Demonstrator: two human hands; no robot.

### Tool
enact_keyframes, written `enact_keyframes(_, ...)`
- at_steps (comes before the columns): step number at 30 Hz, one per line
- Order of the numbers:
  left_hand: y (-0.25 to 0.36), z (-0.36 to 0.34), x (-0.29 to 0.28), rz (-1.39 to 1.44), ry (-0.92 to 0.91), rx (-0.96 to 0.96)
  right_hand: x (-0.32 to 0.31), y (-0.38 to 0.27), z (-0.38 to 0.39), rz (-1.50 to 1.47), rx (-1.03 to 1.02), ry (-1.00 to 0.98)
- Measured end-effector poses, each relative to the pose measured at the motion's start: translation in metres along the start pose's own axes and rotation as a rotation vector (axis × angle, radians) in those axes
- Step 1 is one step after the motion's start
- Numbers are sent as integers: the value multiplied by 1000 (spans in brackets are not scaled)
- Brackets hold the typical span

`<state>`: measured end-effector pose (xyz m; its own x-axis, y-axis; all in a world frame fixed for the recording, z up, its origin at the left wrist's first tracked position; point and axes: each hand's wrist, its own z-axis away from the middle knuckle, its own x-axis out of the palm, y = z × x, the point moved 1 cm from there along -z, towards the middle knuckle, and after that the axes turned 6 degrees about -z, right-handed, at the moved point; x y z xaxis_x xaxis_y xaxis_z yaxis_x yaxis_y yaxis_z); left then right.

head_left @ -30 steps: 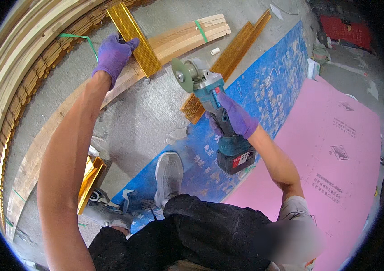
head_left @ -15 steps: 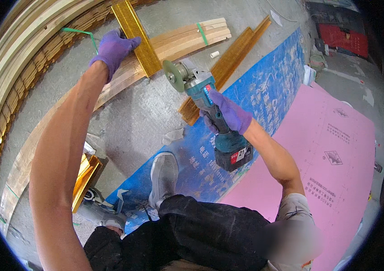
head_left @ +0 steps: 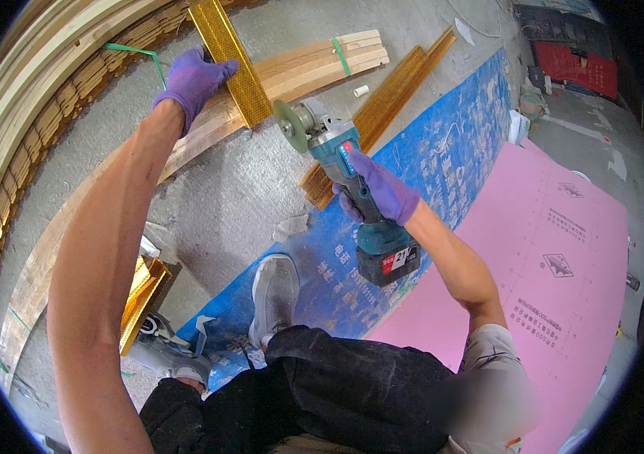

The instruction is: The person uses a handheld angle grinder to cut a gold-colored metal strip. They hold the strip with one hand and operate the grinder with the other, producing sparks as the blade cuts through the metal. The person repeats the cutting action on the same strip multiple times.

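My left hand (head_left: 194, 82), in a purple glove, is closed on the edge of a gold patterned trim strip (head_left: 232, 64). That strip slants above a bundle of pale wooden strips (head_left: 299, 66), its lower end toward the grinder. In a purple glove too, my right hand (head_left: 382, 189) wraps round the body of a teal cordless angle grinder (head_left: 335, 145). The grinder's thin cutting disc (head_left: 290, 126) points left, a small gap from the strip's lower end. A black battery pack (head_left: 388, 263) sits at the grinder's rear. I cannot tell whether the disc is spinning.
More gold trim lengths (head_left: 382, 102) lie behind the grinder, across a blue printed sheet (head_left: 443, 151). Pink boards (head_left: 534, 250) cover the right side. Long stacked strips (head_left: 34, 83) curve along the left. Short gold offcuts (head_left: 145, 299) lie by my left foot; a white cylinder (head_left: 360, 91) lies on the floor.
The grinder's battery end has shifted slightly left with my right hand. My left hand and the gold strip stay almost in place.
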<state>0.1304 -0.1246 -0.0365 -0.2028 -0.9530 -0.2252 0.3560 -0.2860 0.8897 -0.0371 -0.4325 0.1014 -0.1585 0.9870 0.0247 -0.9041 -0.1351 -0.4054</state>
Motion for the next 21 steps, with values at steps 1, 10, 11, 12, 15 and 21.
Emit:
enact_keyframes(1, 0, 0, 0, 14, -1, 1, 0, 0, 0, -5, 2, -2)
enact_keyframes(10, 6, 6, -2, 65, -4, 5, 4, -3, 1, -14, 11, 2)
enact_keyframes(11, 9, 7, -2, 65, -4, -2, 6, -4, 2, -31, 1, 17)
enact_keyframes(12, 13, 9, -3, 32, -10, -9, 10, -5, 4, -48, -9, 32)
enact_keyframes(15, 17, 11, -3, -28, -21, -14, 3, -1, 0, -80, 15, 7)
enact_keyframes(21, -4, -5, 0, 13, -11, -9, 8, -7, -3, -85, 39, -2)
